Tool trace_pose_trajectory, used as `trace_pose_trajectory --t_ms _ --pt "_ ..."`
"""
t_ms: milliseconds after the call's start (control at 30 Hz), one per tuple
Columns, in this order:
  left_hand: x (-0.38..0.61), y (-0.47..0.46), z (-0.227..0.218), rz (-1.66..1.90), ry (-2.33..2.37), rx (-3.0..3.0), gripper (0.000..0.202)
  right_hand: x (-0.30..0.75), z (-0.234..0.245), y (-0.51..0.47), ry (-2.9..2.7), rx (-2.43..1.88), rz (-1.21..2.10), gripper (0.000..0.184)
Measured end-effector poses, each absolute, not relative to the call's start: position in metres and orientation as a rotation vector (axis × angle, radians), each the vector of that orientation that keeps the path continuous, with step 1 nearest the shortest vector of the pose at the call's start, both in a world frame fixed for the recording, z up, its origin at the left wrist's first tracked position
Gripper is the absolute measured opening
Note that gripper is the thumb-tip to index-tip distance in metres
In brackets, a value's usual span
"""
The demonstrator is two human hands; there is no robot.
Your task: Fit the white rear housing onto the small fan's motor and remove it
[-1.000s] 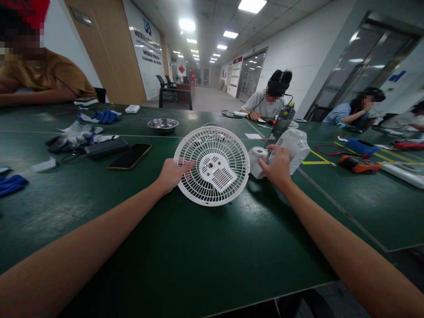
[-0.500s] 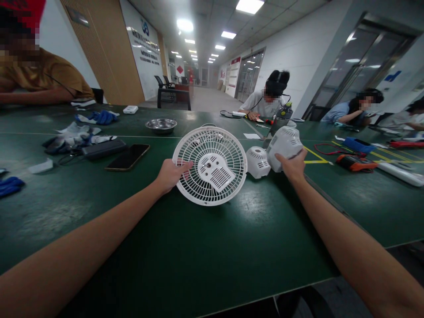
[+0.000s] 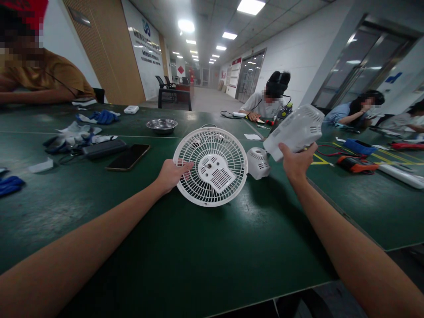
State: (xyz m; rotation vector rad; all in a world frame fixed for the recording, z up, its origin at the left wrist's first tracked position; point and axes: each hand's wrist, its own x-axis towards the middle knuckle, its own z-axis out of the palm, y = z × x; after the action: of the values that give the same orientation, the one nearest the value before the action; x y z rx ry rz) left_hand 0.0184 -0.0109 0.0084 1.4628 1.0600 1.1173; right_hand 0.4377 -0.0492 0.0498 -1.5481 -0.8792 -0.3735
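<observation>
My left hand (image 3: 172, 174) grips the left rim of a round white fan grille (image 3: 215, 172), thumb in front and fingers behind the bars. The grille stands tilted up, its slotted centre plate facing me. My right hand (image 3: 298, 161) is closed around a white plastic fan housing (image 3: 294, 130) with slots at its far end, raised above the table on the right. Between the two, a smaller white vented motor cover (image 3: 258, 163) sits on the table, close to the grille's right edge.
On the left lie a phone (image 3: 128, 157), a dark case (image 3: 104, 149) and work gloves (image 3: 71, 137). A steel bowl (image 3: 162, 125) stands behind the grille. To the right are an orange multimeter (image 3: 356, 163) and a blue pouch (image 3: 359, 146). Several people sit around the table.
My right hand has lifted the white housing up and to the right, away from the smaller cover, and tilted it. My left hand and the grille have hardly moved.
</observation>
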Motion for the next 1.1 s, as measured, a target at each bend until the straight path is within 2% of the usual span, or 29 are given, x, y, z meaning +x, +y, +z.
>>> trace_pose_trajectory --t_ms 333,667,967,1100 --pt "0.019 -0.009 0.007 1.133 1.049 1.466 0.023 0.378 0.039 -0.058 -1.113 -1.748 -0.098 0.084" --pt "0.019 -0.013 0.01 1.126 1.058 1.451 0.02 0.453 0.047 -0.053 -0.971 -1.665 -0.212 0.091" --pt "0.018 -0.011 0.009 1.118 1.064 1.439 0.019 0.491 0.034 -0.049 -0.992 -1.688 -0.105 0.083" --pt "0.018 -0.011 0.008 1.125 1.044 1.441 0.02 0.491 0.038 -0.05 -1.014 -1.575 -0.214 0.076"
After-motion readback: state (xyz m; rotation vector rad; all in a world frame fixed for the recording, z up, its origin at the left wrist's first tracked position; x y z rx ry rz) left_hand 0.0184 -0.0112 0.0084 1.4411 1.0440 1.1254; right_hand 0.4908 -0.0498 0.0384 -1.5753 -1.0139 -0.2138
